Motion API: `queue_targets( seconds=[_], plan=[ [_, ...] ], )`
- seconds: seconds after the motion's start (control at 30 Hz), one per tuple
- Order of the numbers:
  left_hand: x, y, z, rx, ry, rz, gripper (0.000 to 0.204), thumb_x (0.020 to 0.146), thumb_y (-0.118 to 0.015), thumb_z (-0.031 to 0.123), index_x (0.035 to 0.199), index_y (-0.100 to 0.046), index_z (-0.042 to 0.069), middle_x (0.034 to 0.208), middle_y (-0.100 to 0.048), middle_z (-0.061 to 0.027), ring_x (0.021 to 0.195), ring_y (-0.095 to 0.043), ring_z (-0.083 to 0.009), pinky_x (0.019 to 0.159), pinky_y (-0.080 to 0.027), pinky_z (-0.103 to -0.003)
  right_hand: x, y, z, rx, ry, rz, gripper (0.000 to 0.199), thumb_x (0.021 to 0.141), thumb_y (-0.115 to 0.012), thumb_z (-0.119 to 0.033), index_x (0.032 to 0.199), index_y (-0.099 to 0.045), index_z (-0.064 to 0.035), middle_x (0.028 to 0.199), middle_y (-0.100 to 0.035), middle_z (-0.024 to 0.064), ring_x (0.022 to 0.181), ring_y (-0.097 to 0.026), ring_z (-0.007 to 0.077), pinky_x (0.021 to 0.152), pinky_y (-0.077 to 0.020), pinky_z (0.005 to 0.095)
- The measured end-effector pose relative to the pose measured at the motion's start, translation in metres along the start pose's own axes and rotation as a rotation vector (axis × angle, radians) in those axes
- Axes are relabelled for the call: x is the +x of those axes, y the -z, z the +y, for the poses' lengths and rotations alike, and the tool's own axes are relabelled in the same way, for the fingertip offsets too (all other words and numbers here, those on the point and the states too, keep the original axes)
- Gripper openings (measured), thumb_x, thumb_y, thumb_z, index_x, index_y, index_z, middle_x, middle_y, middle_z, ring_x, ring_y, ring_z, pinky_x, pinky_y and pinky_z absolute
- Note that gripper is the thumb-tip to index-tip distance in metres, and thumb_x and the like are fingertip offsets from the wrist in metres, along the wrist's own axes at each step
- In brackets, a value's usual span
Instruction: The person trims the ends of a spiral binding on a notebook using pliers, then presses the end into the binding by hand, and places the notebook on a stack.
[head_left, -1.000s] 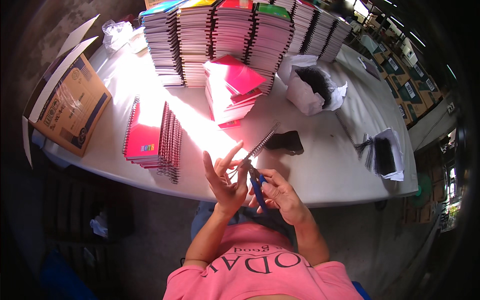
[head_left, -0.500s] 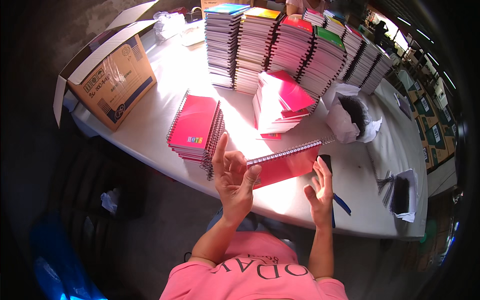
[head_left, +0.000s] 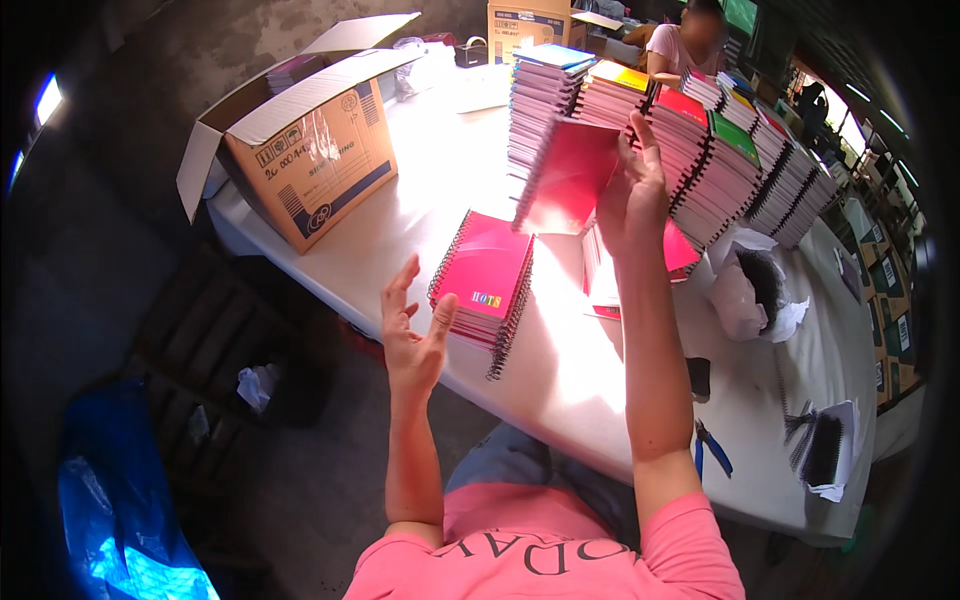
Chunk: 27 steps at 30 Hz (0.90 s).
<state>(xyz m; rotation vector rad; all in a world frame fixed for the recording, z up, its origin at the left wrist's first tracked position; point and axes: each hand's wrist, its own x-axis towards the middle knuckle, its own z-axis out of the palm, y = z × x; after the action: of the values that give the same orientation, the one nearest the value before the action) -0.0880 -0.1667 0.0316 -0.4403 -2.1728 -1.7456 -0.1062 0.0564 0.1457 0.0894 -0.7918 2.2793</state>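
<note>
My right hand [head_left: 636,195] grips a red spiral notebook [head_left: 570,175] by its right edge, raised above the table in front of the tall stacks. The notebook stands nearly upright, its bound edge toward the left. My left hand [head_left: 415,335], fingers apart and holding nothing, is beside a low stack of red spiral notebooks [head_left: 485,262] with wire coils along its sides. Behind my right forearm, partly hidden, a pile of red-covered books [head_left: 606,275] lies on the white table.
An open cardboard box [head_left: 315,160] stands at the left. Tall stacks of bound notebooks [head_left: 545,90] line the back, where a person [head_left: 685,45] sits. Blue-handled pliers [head_left: 714,448], a dark block [head_left: 698,380] and paper-wrapped wire coils [head_left: 757,290] lie at the right.
My right hand has lifted the notebook up and away, turning it upright. My left hand has let go of it and moved left, near the low stack. The view has shifted left.
</note>
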Motion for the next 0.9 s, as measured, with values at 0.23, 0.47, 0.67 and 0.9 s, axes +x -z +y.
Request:
queue_targets(
  seconds=[0.23, 0.47, 0.67, 0.9],
  plan=[
    [-0.002, -0.009, -0.027, -0.259, 0.062, -0.174, 0.079, 0.074, -0.080, 0.024, 0.139, -0.039, 0.006, 0.137, -0.045, -0.0125, 0.121, -0.048, -0.0200, 0.099, -0.038, -0.035, 0.008, -0.021, 0.055, -0.949, 0.134, -1.204, 0.038, 0.078, -0.048, -0.004, 0.114, -0.057, -0.0103, 0.092, -0.063, 0.0108, 0.066, -0.058, 0.0176, 0.073, -0.0440, 0.0290],
    [-0.002, -0.016, -0.025, -0.365, 0.029, -0.199, 0.075, 0.074, -0.079, 0.022, 0.137, -0.042, 0.006, 0.135, -0.048, -0.0144, 0.121, -0.049, -0.0233, 0.098, -0.042, -0.034, -0.011, 0.023, 0.035, -1.153, 0.455, -0.815, 0.047, 0.071, -0.050, 0.003, 0.114, -0.062, -0.0110, 0.109, -0.063, 0.0113, 0.105, -0.059, 0.0254, 0.098, -0.0389, 0.0345],
    [0.006, -0.016, -0.033, -0.203, -0.143, -0.136, 0.043, 0.080, -0.073, 0.020, 0.119, -0.061, 0.006, 0.133, -0.049, -0.0137, 0.115, -0.055, -0.0230, 0.092, -0.045, -0.031, 0.006, 0.110, -0.077, -1.933, 0.514, 0.041, 0.040, 0.080, -0.060, -0.020, 0.118, -0.059, -0.0062, 0.112, -0.062, 0.0140, 0.107, -0.058, 0.0292, 0.090, -0.0455, 0.0364],
    [0.003, -0.012, -0.013, 0.076, -0.264, 0.045, 0.042, 0.084, -0.070, 0.025, 0.119, -0.059, 0.006, 0.135, -0.047, -0.0130, 0.119, -0.049, -0.0216, 0.100, -0.038, -0.036, 0.019, 0.162, -0.111, -1.990, 0.160, 0.063, 0.041, 0.073, -0.076, -0.037, 0.095, -0.068, -0.0036, 0.073, -0.068, 0.0141, 0.071, -0.067, 0.0298, 0.067, -0.0507, 0.0388]
  ],
)
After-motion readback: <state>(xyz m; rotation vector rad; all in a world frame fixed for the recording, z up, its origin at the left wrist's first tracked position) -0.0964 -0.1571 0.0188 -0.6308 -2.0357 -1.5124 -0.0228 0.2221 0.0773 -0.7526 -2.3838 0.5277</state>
